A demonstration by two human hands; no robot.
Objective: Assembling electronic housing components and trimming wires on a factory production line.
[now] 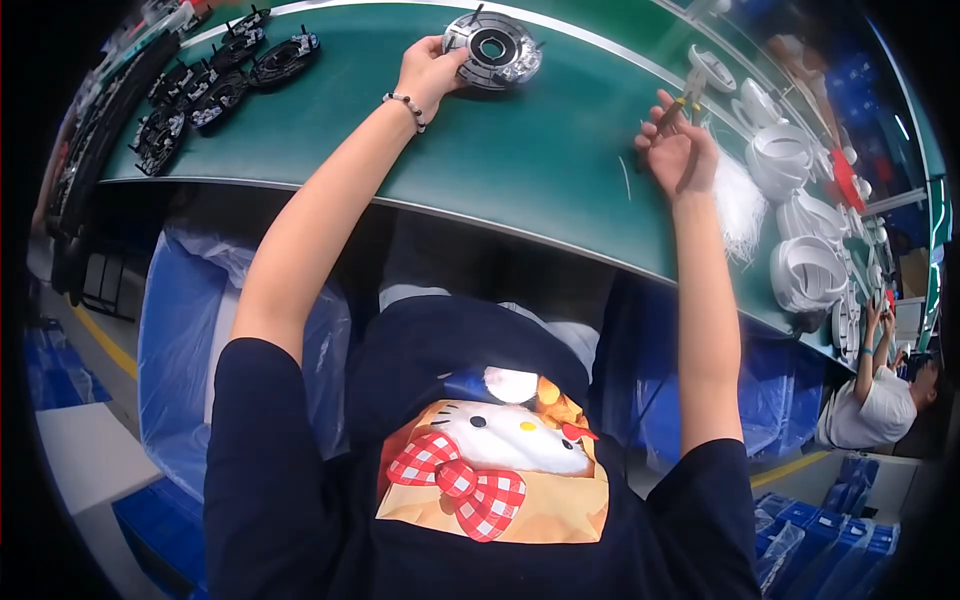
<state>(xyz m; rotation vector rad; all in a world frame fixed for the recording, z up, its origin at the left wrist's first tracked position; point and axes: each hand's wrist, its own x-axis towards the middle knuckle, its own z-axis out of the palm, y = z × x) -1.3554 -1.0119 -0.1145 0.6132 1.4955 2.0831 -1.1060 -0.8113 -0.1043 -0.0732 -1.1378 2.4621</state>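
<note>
My left hand (433, 75) grips the near-left rim of a round grey part (492, 50) with a black ring and an open centre, at the far middle of the green bench. A thin black post stands up from that part. On the right, my right hand (677, 150) is turned palm up, its fingers curled round a pair of pliers (692, 92) with dark and yellow handles, jaws pointing away from me. Beside that hand lies a bundle of thin white strips (738, 205), and a single white strip (625, 178) rests on the bench.
Several black round assemblies (222, 98) sit at the left of the green bench (540, 170). White ring-shaped housings (808, 272) crowd the right side, with a red piece (846, 180) among them. A blue bin (180, 340) lined with clear plastic stands below. Another person (875, 405) works at far right.
</note>
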